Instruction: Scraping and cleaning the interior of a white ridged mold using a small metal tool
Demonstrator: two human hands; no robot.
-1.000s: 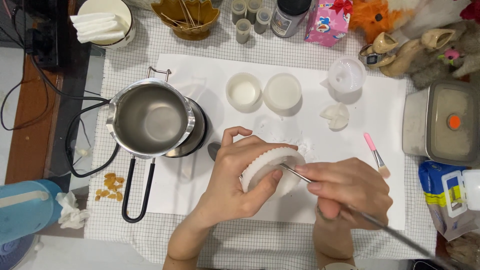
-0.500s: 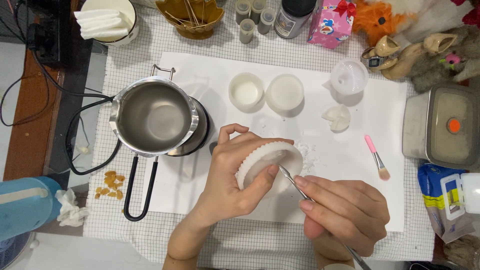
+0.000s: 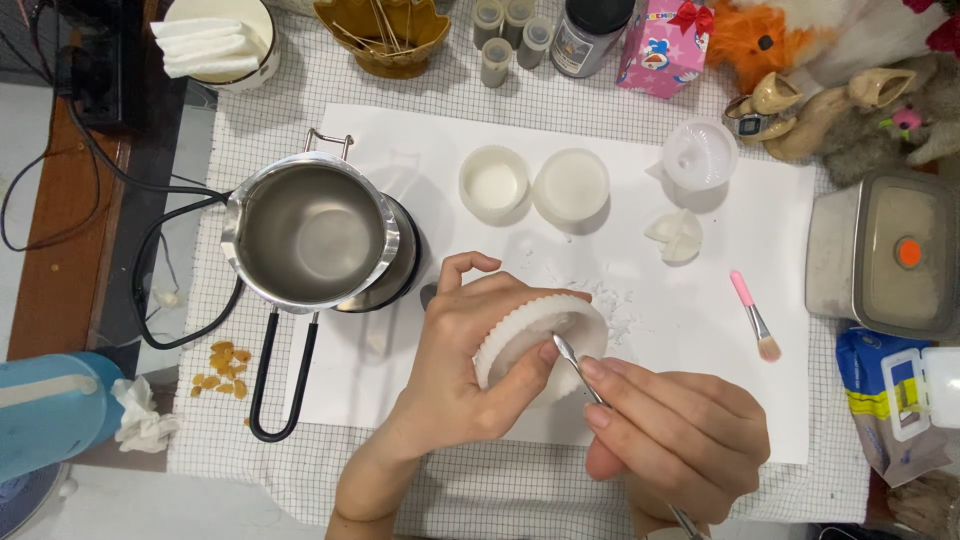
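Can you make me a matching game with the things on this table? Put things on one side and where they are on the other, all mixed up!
Things:
1. white ribbed mold
2. thin metal tool
3. pink-handled brush
4. steel pot

Places:
A. lying alone on the white paper, right of the hands
B. held in the left hand
C. on the small burner, left of the paper's middle
D. held in the right hand, tip against the mold

Pairs: 1-B, 2-D, 3-A, 4-C
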